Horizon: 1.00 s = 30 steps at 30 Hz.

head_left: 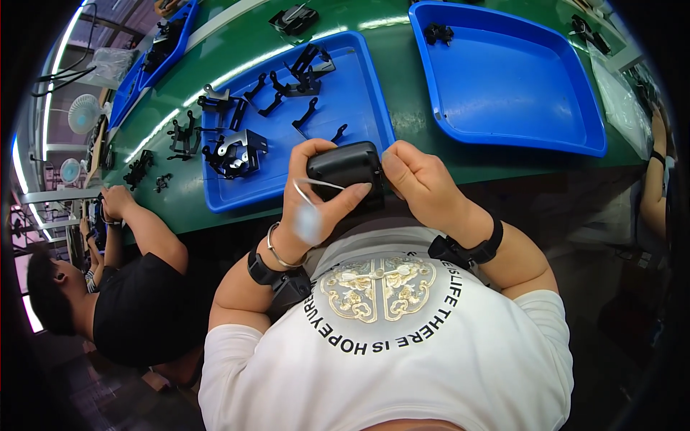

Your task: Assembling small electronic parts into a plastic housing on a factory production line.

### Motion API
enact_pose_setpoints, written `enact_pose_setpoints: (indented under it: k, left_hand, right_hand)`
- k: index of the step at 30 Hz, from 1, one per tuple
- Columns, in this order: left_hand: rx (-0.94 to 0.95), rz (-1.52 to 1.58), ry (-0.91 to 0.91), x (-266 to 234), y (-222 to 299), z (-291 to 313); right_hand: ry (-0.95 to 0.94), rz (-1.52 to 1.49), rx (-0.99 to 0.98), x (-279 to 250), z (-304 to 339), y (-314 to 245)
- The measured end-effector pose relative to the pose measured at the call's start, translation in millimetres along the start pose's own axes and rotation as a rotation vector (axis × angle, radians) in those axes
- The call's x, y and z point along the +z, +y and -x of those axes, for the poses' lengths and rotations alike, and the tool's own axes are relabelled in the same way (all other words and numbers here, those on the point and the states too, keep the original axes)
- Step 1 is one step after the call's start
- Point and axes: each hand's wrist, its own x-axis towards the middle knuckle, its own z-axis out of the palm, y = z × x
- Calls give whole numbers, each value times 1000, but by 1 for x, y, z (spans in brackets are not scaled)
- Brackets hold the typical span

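My left hand is wrapped round a black rounded plastic device, its thumb lying along the lower edge. A thin white loop with a blurred pale tag hangs over that hand. At the device's right side, my right hand is closed in a pinch, thumb and forefinger against or very near the edge. Whatever lies between those fingertips is hidden. Just beyond my hands, a blue tray holds several black metal brackets and a bracket assembly with a silvery face.
Another blue tray with a small black part stands at right on the green table. More black parts lie at left. A co-worker in black sits at left; another person's arm shows at right.
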Motion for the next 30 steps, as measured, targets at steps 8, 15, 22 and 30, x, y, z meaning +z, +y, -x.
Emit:
enact_pose_setpoints:
  k: [8, 15, 22, 30]
  left_hand:
    - [-259, 763, 58, 7, -2, -1]
    - [-158, 565, -241, -12, 8, -2]
    - [148, -175, -462, -27, 7, -9]
    - [97, 108, -520, -21, 5, -4]
  right_hand:
    - [277, 236, -549, 14, 6, 5]
    - [217, 203, -480, -8, 12, 2]
    - [52, 272, -544, -18, 14, -15]
    - [-222, 140, -169, -27, 23, -32]
